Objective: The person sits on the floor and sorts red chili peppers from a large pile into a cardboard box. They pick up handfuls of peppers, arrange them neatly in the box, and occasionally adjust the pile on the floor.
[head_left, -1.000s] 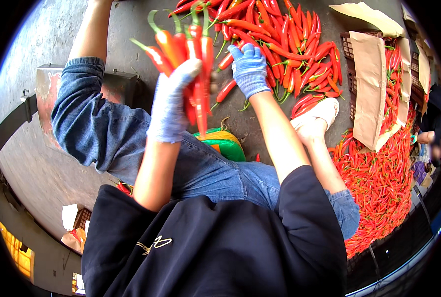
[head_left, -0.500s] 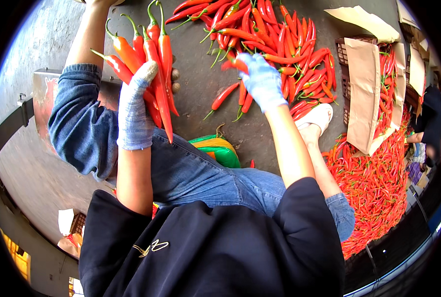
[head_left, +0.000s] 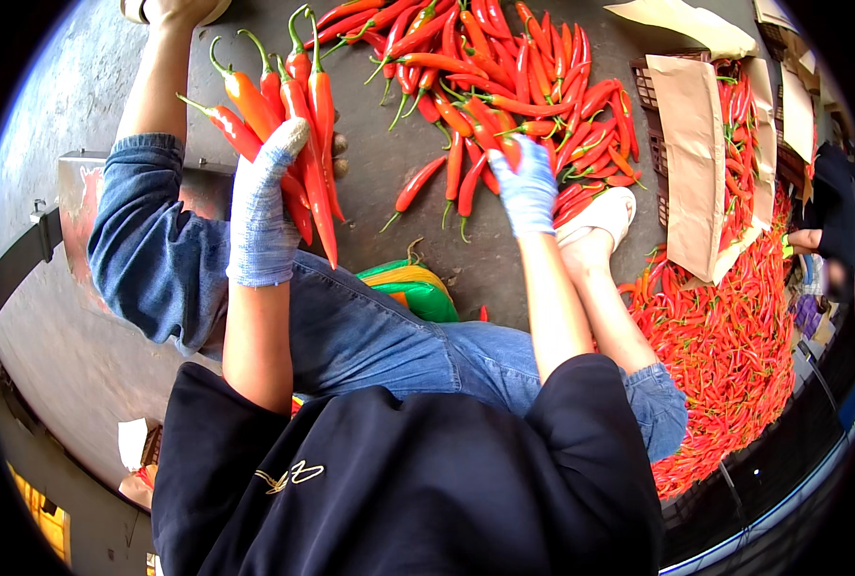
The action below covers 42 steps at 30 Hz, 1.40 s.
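Note:
In my left hand (head_left: 264,206), in a pale blue knitted glove, is a fanned bunch of long red chillies (head_left: 319,120) with green stalks. My gloved right hand (head_left: 526,187) reaches into a loose pile of red chillies (head_left: 533,62) on the dark grey floor (head_left: 370,192), its fingers closed around a red chilli at the pile's lower part. A single chilli (head_left: 418,187) lies just left of the pile. My bare right foot in a white slipper (head_left: 605,216) rests beside the pile.
A paper-lined crate of chillies (head_left: 686,163) stands right, above a large mass of chillies (head_left: 710,374). A co-worker's hand (head_left: 805,238) shows at far right. A green-and-yellow bundle (head_left: 418,288) lies by my legs. A metal box (head_left: 82,221) sits left.
My left hand moved left and downward with the bunch, then held still. My right hand moved right and down along the pile, from open fingers to closing on a chilli.

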Tool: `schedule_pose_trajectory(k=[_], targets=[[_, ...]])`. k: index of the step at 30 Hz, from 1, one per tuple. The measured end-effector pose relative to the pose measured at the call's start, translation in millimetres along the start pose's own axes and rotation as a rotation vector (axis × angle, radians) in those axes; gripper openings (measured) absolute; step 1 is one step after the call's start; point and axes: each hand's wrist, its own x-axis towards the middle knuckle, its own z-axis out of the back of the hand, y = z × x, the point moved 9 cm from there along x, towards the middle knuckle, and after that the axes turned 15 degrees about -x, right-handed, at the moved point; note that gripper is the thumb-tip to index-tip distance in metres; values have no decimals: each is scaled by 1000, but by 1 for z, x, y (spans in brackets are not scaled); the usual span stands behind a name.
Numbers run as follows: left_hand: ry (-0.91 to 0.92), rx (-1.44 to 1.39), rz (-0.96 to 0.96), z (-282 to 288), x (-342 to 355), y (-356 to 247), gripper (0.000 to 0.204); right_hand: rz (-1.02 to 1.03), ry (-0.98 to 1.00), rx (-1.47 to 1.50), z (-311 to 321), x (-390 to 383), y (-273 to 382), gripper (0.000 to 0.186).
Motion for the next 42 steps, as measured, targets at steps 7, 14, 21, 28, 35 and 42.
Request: schedule_pose_trajectory(k=[7,14,21,28,35,42], targets=[[-34,39,15,1,0,7,56,55,253,-25,-12,19,32,45],[-31,33,11,-8,3,9,51,375,233,-569,31,78,22,38],[-73,11,-24,-2,2,4,51,339,133,-159,52,115,-6,43],[-52,85,-2,-4,1,8,51,515,179,-742,22,63,7,41],[-43,60,-6,0,4,11,52,-22,455,600,12,98,-18,35],[72,119,20,-23,6,21,51,-252,755,1603,36,77,28,41]])
